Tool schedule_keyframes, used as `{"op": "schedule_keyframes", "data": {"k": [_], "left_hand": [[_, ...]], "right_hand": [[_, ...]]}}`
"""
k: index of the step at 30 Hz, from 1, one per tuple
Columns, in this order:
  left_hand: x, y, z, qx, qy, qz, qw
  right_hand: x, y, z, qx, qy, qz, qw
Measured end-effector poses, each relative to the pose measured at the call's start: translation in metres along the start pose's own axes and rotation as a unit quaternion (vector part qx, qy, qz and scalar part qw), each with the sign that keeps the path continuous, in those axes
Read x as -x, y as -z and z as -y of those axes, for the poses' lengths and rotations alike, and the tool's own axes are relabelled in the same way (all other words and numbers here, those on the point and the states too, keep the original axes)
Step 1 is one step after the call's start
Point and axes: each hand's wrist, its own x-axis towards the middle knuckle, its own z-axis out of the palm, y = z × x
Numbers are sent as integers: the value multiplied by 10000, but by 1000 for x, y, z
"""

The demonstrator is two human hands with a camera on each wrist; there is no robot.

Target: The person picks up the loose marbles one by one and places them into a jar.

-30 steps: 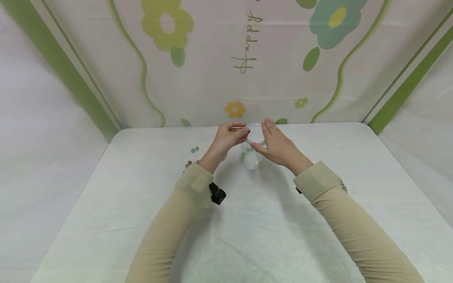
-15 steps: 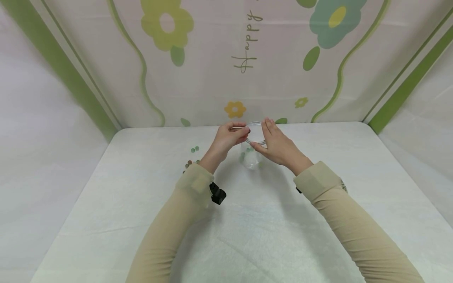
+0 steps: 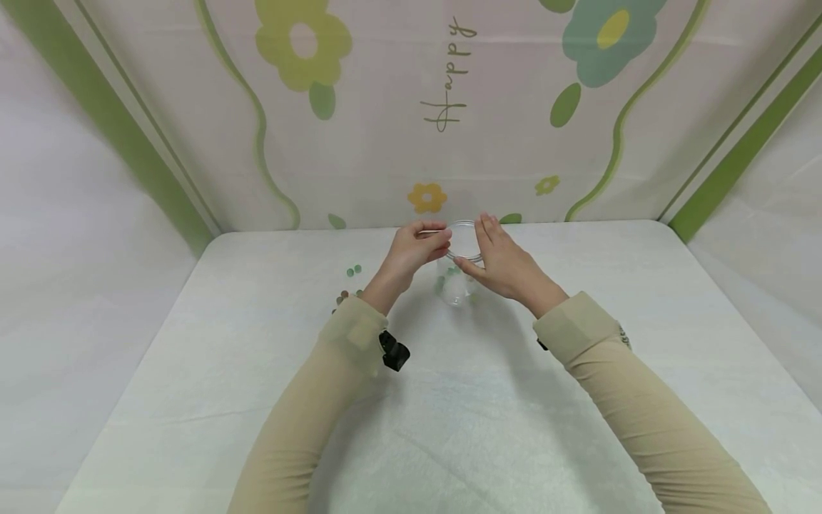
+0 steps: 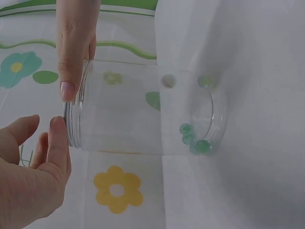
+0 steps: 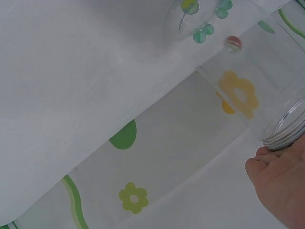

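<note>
A clear jar [image 4: 128, 114] stands on the white table, its mouth facing up between my hands. Several green marbles [image 4: 202, 146] lie at its bottom. A blurred red-and-white marble [image 5: 233, 44] hangs in mid-air inside the jar, above the others. My right hand [image 3: 510, 268] holds the jar's rim, thumb on the near side and straight fingers on the far right side. At the left of the mouth is my left hand [image 3: 411, 250], fingertips right at the rim, thumb parted from the fingers and nothing between them.
Two green marbles [image 3: 354, 270] lie on the table left of the jar. Several brown marbles [image 3: 342, 296] are closer in, partly hidden by the left wrist and sleeve. A flowered cloth wall [image 3: 385, 157] rises right behind the table's back edge.
A dark marble showed at my left fingertips before; it has left them and is inside the jar. Both hands stay in place at the rim.
</note>
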Motion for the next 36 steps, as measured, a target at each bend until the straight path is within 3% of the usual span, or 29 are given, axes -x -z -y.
{"op": "schedule_keyframes", "data": {"k": [8,24,36], "left_hand": [[2,11,1,-64,88,-35,9999],[-2,70,20,-495,410,-427,9970],[-2,108,34,-1171,730,-666,9882]], "right_hand": [[0,-1,0,-19,-6,-128,9999],[2,-1,1,-62,55,-198,9998],[1,-2,1,-51,34,-172,9998]]}}
